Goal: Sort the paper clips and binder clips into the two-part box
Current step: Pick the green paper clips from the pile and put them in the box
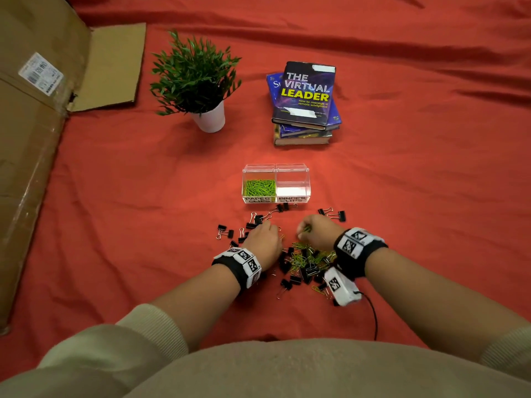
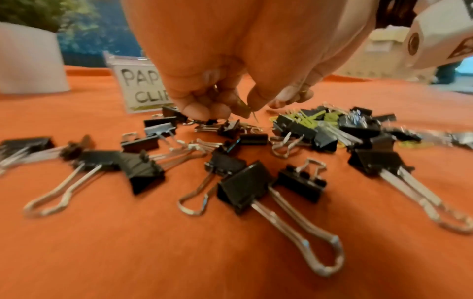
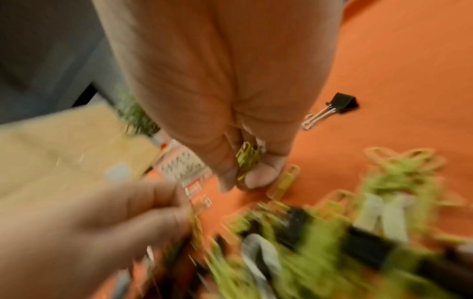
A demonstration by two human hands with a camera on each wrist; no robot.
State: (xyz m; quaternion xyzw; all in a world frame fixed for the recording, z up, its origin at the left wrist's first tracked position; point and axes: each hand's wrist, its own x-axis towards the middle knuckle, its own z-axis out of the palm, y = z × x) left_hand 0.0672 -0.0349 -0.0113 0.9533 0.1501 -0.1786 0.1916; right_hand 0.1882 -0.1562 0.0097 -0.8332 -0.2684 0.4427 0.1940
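Note:
A clear two-part box (image 1: 307,182) stands on the red cloth, labelled PAPER CLIPS and BINDER CLIPS. Its left part holds green paper clips (image 1: 259,187); its right part looks empty. In front of it lies a mixed pile (image 1: 304,261) of green paper clips and black binder clips (image 2: 244,188), with more binder clips (image 1: 225,232) scattered to the left. My left hand (image 1: 263,235) is low at the pile's left edge, its curled fingers pinching a green paper clip (image 2: 243,109). My right hand (image 1: 311,229) hovers over the pile's far side and grips a small bunch of green paper clips (image 3: 247,156).
A potted plant (image 1: 198,81) and a stack of books (image 1: 304,104) stand behind the clear box. A big cardboard box (image 1: 34,139) runs along the left. Two binder clips (image 1: 333,214) lie apart at the right, and a black cable (image 1: 373,314) trails from my right wrist.

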